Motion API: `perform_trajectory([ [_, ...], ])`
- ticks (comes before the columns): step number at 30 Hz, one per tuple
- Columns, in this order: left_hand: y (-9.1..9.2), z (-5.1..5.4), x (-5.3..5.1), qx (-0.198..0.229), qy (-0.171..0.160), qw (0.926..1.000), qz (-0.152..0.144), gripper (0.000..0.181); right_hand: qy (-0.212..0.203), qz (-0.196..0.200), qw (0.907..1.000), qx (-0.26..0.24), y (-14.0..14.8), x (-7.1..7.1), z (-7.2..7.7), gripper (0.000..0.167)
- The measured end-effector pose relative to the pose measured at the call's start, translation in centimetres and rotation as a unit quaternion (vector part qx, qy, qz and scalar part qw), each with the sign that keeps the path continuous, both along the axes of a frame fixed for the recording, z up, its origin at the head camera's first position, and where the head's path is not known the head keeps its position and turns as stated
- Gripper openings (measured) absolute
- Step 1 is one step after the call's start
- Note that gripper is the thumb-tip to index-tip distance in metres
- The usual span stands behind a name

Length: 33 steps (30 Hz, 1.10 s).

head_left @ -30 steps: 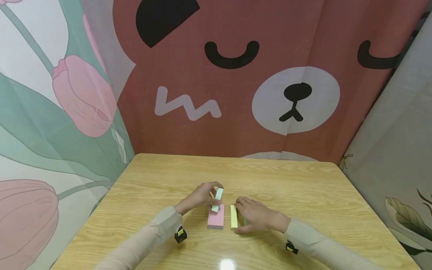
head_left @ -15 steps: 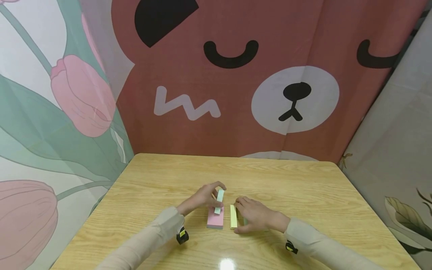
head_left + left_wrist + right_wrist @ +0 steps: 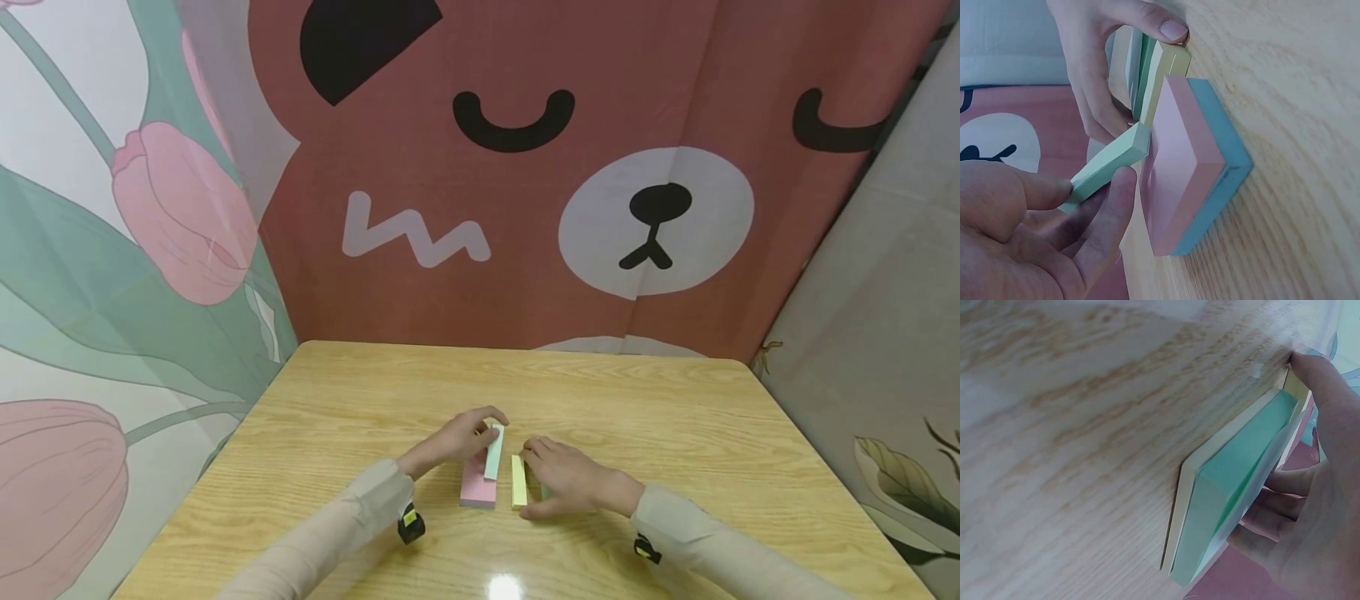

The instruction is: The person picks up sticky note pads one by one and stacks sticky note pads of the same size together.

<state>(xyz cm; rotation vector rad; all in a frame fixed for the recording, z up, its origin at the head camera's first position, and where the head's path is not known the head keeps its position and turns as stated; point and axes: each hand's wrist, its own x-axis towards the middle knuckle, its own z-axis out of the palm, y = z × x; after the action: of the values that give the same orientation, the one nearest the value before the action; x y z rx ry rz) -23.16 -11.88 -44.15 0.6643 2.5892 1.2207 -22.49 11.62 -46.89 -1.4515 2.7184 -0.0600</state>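
My left hand (image 3: 461, 437) pinches a narrow mint-green sticky note pad (image 3: 1107, 164) between thumb and fingers, tilted above the right side of a pink sticky note pad (image 3: 477, 487). The pink pad lies on a blue pad (image 3: 1219, 131) of about the same size. With thumb at the near end and fingers at the far end, my right hand (image 3: 570, 477) holds a narrow yellow sticky note pad (image 3: 519, 483) just right of the pink one. Under the right palm, a green pad (image 3: 1235, 475) lies on a cream pad (image 3: 1184, 487), partly hidden in the head view.
The pads sit on a wood-grain table (image 3: 360, 392). A cloth with a printed bear (image 3: 420, 308) hangs behind its far edge. Flower-printed cloths (image 3: 67, 333) hang at both sides. A small black device (image 3: 411, 525) is strapped under each wrist.
My left hand has shifted a little right and nearer, carrying the mint-green pad from the pink pad's middle toward its right edge. The right hand stays in place on the yellow pad.
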Motion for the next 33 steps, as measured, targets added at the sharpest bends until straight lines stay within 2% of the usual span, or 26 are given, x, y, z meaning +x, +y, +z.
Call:
perform_trajectory([
  [7, 0.5, 0.2, 0.2, 0.007, -0.036, 0.9991, 0.022, 0.026, -0.002, -0.002, 1.0, -0.001, 0.0, 0.0, -0.1, 0.089],
  [12, 0.8, 0.3, 0.3, 0.026, -0.062, 0.9975, 0.024, 0.026, 0.003, -0.003, 1.0, 0.0, 0.0, 0.0, -0.2, 0.089],
  [27, 1.2, 0.4, 0.3, 0.053, -0.08, 0.9954, -0.004, 0.027, 0.009, 0.007, 0.9997, -0.024, 0.0, 0.0, -0.3, 0.086],
  [33, 1.5, 0.5, 0.4, 0.061, -0.098, 0.9933, -0.011, 0.026, 0.001, 0.004, 0.9998, -0.019, 0.0, 0.0, -0.2, 0.09],
])
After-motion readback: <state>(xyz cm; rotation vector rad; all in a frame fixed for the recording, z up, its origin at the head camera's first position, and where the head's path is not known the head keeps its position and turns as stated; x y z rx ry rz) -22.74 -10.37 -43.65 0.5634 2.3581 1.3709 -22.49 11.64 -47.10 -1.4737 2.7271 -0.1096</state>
